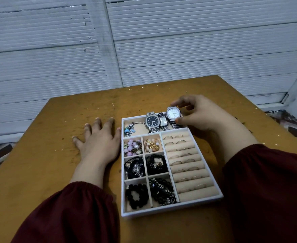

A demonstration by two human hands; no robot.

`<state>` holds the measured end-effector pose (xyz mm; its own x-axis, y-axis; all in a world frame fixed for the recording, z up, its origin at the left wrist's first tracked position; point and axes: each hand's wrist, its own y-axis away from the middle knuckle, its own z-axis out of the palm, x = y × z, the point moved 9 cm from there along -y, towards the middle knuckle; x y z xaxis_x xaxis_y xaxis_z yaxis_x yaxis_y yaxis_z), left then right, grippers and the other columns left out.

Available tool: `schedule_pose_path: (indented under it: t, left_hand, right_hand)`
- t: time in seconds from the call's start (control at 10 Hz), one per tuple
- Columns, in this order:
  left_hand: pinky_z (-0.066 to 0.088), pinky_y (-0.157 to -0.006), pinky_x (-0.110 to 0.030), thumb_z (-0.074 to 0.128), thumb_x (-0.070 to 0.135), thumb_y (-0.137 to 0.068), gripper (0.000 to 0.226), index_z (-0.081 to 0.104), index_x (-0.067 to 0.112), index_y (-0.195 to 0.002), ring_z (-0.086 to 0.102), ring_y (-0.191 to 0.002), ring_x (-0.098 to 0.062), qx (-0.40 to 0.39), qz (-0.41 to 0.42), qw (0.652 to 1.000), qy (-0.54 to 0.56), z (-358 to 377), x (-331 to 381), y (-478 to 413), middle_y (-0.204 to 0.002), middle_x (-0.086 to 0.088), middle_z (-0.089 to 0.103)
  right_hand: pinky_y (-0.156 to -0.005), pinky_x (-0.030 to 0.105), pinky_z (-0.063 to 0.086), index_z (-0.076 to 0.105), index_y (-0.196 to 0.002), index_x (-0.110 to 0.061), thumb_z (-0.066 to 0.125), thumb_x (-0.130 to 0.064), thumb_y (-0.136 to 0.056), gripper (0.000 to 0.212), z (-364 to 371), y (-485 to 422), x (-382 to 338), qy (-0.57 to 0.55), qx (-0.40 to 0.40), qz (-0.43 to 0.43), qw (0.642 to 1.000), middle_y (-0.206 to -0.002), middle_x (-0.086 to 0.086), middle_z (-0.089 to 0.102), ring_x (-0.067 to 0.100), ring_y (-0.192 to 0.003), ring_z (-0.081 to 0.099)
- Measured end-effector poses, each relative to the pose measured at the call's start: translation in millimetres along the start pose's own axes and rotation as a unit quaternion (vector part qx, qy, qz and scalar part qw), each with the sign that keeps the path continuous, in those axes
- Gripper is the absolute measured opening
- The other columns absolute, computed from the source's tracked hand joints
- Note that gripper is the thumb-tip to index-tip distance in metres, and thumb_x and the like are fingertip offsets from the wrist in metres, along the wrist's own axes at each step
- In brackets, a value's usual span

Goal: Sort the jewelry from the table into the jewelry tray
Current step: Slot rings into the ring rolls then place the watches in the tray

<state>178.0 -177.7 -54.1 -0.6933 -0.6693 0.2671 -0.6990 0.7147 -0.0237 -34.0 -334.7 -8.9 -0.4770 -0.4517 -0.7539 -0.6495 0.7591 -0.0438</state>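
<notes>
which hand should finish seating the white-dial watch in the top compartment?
Right. The right hand already has its grip on the white-dial watch over the tray's top compartment. The left hand lies flat on the table, beside the tray.

We see a worn brown table (pixel 56 172); on it the jewelry tray (pixel 170 210); left hand (pixel 100 142) resting flat beside it

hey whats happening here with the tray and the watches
A person is sorting jewelry into a divided tray on a wooden table. The right hand grips a white-faced watch at the tray's far compartment, beside a dark-faced watch. The left hand rests flat on the table. Beads and rings already fill the other sections.
</notes>
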Motion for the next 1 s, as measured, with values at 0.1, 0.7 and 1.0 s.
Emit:
schedule_pose_path:
  t: [0.1,0.7,1.0]
  left_hand:
    - [-0.002,-0.11,-0.063,0.027,0.054,-0.097,0.052,0.023,0.039,-0.147,0.001,-0.146,-0.027,-0.004,0.0,1.0,0.0,0,1,0,-0.159,0.0,0.009]
    - [0.009,-0.11,-0.064,0.038,0.047,-0.096,0.046,0.039,0.03,-0.139,0.021,-0.141,-0.029,0.029,0.007,0.998,0.053,-12,1,5,-0.151,-0.003,0.032]
    - [0.048,-0.091,-0.044,0.051,0.033,-0.094,0.035,0.057,0.02,-0.126,0.059,-0.107,-0.023,0.159,0.106,0.964,0.186,-56,25,38,-0.119,-0.001,0.062]
  right_hand:
    - [-0.049,-0.003,0.035,0.063,-0.114,-0.026,0.073,-0.007,-0.078,0.041,0,-1,0,0.003,0.007,-0.004,1.0,-0.112,-0.006,0.061,-0.005,-0.079,0.051]
    - [-0.079,0.024,0.039,0.062,-0.115,-0.033,0.066,-0.02,-0.084,0.034,-14,13,-5,-0.039,0.108,-0.027,0.993,-0.122,-0.006,0.055,0.009,-0.11,0.05]
    - [-0.071,0.017,0.041,0.066,-0.102,-0.03,0.063,-0.015,-0.086,0.022,-26,46,-9,-0.077,0.216,-0.057,0.972,-0.113,-0.008,0.058,0.009,-0.102,0.055]
